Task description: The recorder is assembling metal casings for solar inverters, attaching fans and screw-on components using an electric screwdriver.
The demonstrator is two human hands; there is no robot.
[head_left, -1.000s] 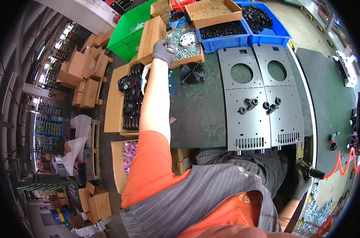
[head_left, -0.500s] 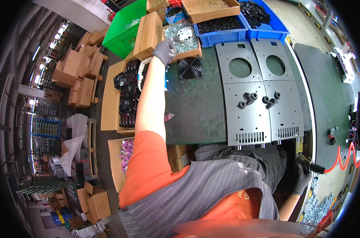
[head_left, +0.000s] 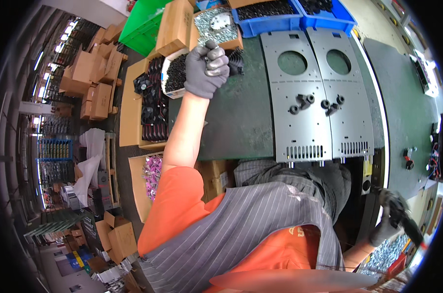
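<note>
My left hand (head_left: 207,71), in a grey glove, is raised over the bench beside an open carton of small silver screws (head_left: 214,29). Its fingers are curled closed, hiding what is inside. A black fan guard (head_left: 236,62) is partly covered behind it. At the lower right my gloved right hand (head_left: 386,228) grips a black air screwdriver (head_left: 402,215), smeared by motion. Two grey sheet-metal panels, a left one (head_left: 302,117) and a right one (head_left: 351,122), lie side by side on the bench. Black round plastic parts (head_left: 301,103) rest on both.
Blue bins (head_left: 270,22) of black parts stand along the back, near a green crate (head_left: 141,29). Left of the bench sit a carton of black fans (head_left: 153,102) and a box of purple packets (head_left: 153,176). A second green surface (head_left: 402,117) lies to the right.
My left hand has drawn back from the screw carton toward me, fingers closed. My right hand has moved outward to the right with the air screwdriver. The whole view has shifted slightly.
</note>
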